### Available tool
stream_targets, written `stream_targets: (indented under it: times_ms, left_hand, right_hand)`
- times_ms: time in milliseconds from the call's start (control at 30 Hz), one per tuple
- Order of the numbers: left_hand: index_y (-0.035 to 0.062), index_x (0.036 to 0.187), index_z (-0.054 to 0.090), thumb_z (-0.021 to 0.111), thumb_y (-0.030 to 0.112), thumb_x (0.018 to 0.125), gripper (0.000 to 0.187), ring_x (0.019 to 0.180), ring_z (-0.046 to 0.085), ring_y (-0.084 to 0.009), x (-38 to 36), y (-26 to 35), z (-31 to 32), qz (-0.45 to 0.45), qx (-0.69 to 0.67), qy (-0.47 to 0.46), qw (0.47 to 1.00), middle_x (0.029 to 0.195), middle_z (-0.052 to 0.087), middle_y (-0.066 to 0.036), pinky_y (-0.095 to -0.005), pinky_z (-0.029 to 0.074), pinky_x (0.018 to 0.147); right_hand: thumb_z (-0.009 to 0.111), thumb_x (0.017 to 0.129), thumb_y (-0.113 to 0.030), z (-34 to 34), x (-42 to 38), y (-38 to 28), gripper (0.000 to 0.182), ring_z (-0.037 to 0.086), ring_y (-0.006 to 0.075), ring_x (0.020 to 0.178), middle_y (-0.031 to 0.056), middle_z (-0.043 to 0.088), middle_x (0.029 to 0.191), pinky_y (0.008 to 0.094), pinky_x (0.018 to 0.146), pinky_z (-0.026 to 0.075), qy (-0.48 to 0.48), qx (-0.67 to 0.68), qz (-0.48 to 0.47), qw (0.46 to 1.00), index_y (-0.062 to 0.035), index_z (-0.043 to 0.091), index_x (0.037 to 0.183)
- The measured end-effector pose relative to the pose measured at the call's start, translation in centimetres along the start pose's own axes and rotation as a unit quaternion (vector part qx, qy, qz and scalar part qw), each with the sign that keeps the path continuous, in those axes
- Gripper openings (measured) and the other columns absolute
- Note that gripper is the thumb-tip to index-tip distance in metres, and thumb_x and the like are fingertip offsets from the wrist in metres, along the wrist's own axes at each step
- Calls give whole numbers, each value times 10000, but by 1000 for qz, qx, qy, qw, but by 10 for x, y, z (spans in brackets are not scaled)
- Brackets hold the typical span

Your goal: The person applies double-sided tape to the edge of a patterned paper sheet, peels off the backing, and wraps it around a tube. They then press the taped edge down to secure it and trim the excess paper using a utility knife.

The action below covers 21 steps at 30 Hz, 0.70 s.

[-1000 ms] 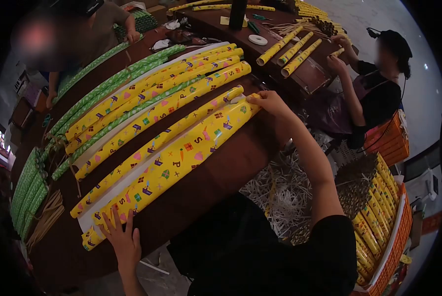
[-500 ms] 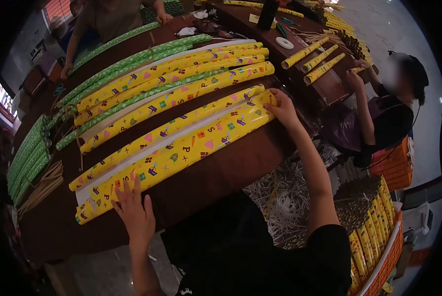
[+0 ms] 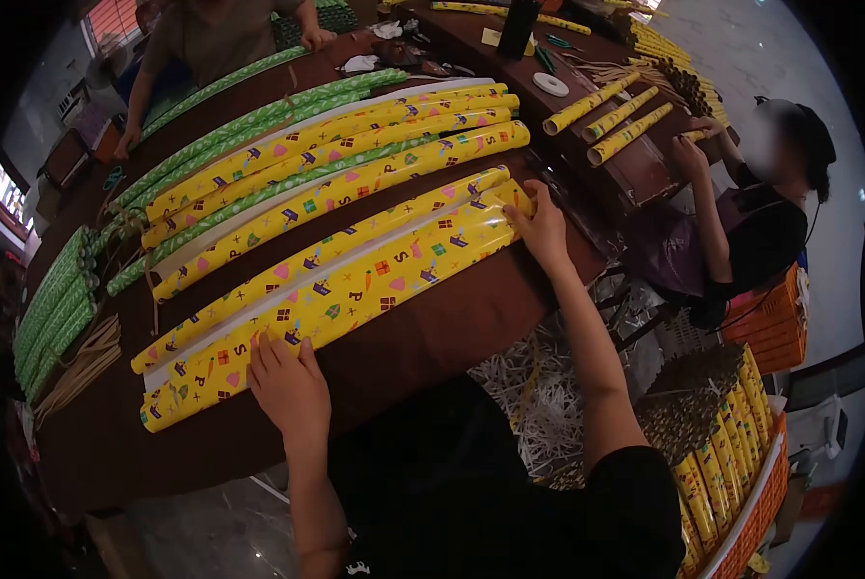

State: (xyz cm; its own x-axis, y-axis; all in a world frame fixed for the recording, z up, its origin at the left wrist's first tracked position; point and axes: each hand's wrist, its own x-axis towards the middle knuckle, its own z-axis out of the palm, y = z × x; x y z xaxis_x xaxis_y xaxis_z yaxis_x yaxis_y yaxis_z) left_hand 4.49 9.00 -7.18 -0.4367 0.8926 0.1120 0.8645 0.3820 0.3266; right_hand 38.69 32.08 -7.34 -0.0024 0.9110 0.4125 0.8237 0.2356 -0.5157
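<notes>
A sheet of yellow printed wrapping paper [image 3: 341, 294] lies on the brown-covered table, its near and far sides curled into rolls with a white strip between them. My left hand [image 3: 292, 381] rests on the near roll toward its left end, fingers extended and lying against the paper. At the right end, my right hand [image 3: 541, 224] has its thumb and curved fingers on the paper's edge; the fingertips are partly hidden. Just beyond lies another yellow roll [image 3: 355, 193], beside a green patterned roll [image 3: 288, 193].
More green rolls [image 3: 61, 299] are stacked at the left near brown paper strips [image 3: 85, 372]. A person sits at the right by short yellow tubes [image 3: 630, 135]; another person stands across the table. An orange crate [image 3: 741, 511] of yellow rolls and white paper shreds [image 3: 524, 376] are below right.
My left hand has slid right along the near roll, its fingers closer together. My right hand has shifted slightly left at the paper's right end. The view has moved a little.
</notes>
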Motion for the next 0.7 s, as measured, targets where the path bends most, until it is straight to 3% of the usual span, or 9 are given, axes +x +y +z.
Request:
stream_targets:
  times_ms: [33, 167, 233, 333, 433, 700]
  left_hand:
    - [-34, 1295, 467, 469, 367, 992, 503, 1378, 259, -427, 1, 6, 3, -20, 46, 21, 999, 1399, 400, -249, -587, 228, 1087]
    - [18, 1363, 418, 476, 418, 979, 557, 1381, 239, -443, -1, 21, 10, -36, 66, 33, 997, 1393, 364, -285, -606, 211, 1086]
    - [70, 1414, 379, 454, 476, 974, 603, 1387, 202, -468, -2, 27, 11, -39, 109, 24, 993, 1443, 274, -320, -633, 172, 1087]
    - [122, 1471, 321, 409, 503, 983, 625, 1400, 159, -479, -2, 20, 20, -35, 123, 28, 991, 1485, 207, -324, -655, 136, 1086]
    - [134, 1499, 279, 389, 520, 985, 652, 1410, 135, -481, -2, 18, 24, -34, 148, 23, 988, 1505, 178, -328, -657, 126, 1087]
    - [124, 1507, 257, 382, 535, 982, 679, 1411, 115, -499, -2, 16, 27, -29, 154, 16, 988, 1494, 182, -360, -668, 111, 1083]
  right_hand:
    - [749, 792, -334, 1, 0, 3, 527, 622, 311, 742, 138, 640, 822, 413, 675, 455, 8, -4, 9, 1000, -42, 522, 1168]
    - [759, 772, -366, 0, -3, 4, 540, 615, 303, 767, 136, 647, 836, 411, 726, 429, 23, -18, 33, 999, -50, 531, 1145]
    - [759, 763, -405, 1, -6, 4, 551, 603, 291, 818, 124, 654, 860, 405, 775, 388, 47, -82, 14, 995, -64, 537, 1134]
    - [750, 771, -419, 2, -6, 6, 535, 591, 284, 861, 108, 656, 884, 405, 807, 359, 46, -72, 25, 996, -70, 540, 1118]
    - [723, 790, -481, 4, -6, 7, 551, 595, 269, 821, 91, 639, 819, 408, 780, 366, 47, -111, 18, 993, -66, 544, 1106]
    - [696, 803, -477, 3, -12, 2, 509, 584, 290, 850, 96, 652, 858, 426, 808, 363, 62, -188, -24, 980, -81, 537, 1081]
